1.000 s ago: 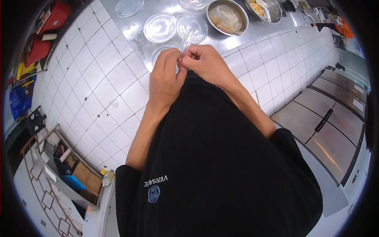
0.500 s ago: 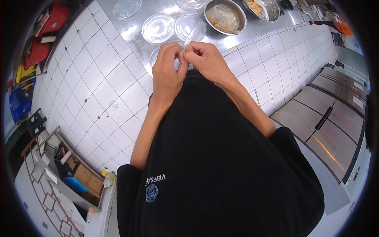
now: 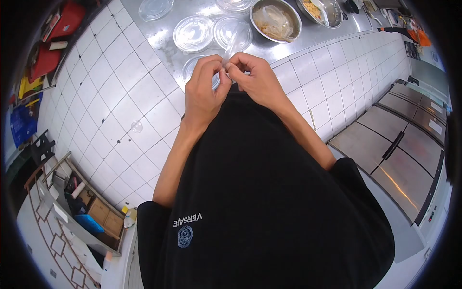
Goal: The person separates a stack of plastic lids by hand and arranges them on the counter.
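My left hand (image 3: 206, 86) and my right hand (image 3: 254, 77) meet at the edge of a steel table (image 3: 161, 36), thumbs and fingers pinched together. Between them they grip a clear plastic bag (image 3: 234, 45), whose narrow, gathered-looking part sticks up away from me. Most of what lies in the fingertips is hidden. Just beyond the hands stand round clear plastic containers with lids (image 3: 193, 33), one partly covered by my left hand. A steel bowl (image 3: 294, 37) with brownish food and crumpled clear plastic inside is right of them.
A second steel bowl (image 3: 339, 21) holds yellow-orange pieces and a pale utensil. White floor tiles (image 3: 115, 101) surround the table, with a small clear round lid (image 3: 137, 126) lying on them. At right is a steel refrigerator (image 3: 385, 144); red chairs (image 3: 45, 62) stand at far left.
Both hands stay pinched on the bag at almost the same place. My right hand has shifted slightly right, its fingers a little more bent, and the bag's upper part looks narrower.
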The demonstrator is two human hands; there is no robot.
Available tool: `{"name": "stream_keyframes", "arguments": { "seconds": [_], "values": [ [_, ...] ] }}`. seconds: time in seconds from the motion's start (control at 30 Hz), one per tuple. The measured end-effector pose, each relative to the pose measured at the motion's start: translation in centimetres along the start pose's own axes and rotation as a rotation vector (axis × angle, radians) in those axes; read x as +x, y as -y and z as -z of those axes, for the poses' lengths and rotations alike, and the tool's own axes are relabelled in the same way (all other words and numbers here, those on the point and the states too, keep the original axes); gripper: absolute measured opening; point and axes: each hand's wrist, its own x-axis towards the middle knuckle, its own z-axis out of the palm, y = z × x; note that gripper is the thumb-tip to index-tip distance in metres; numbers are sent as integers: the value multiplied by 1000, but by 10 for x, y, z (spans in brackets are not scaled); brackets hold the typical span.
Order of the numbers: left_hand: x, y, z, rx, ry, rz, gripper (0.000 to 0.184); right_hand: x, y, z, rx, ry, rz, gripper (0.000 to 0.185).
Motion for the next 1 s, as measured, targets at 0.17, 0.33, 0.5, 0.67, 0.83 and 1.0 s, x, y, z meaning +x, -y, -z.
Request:
{"name": "stream_keyframes", "arguments": {
  "seconds": [0.17, 0.33, 0.5, 0.67, 0.83, 1.0],
  "values": [
    [7, -12, 3, -126, -38, 143, 7, -6, 5, 2, 213, -2, 123, 23],
    [13, -30, 13, -203, -37, 174, 7, -13, 27, 16, 233, 99, 129, 18],
    [17, -39, 20, -178, -42, 83, 8, -15, 27, 18, 254, 59, 231, 21],
    [15, -41, 21, -147, -36, 59, 9, -17, 28, 19, 230, 65, 225, 22],
    [15, -44, 22, -145, -26, 76, 10, -17, 29, 20, 252, 77, 232, 21],
    [13, -43, 20, -150, -24, 87, 10, -18, 29, 20, 297, 72, 190, 21]
  ]
}}
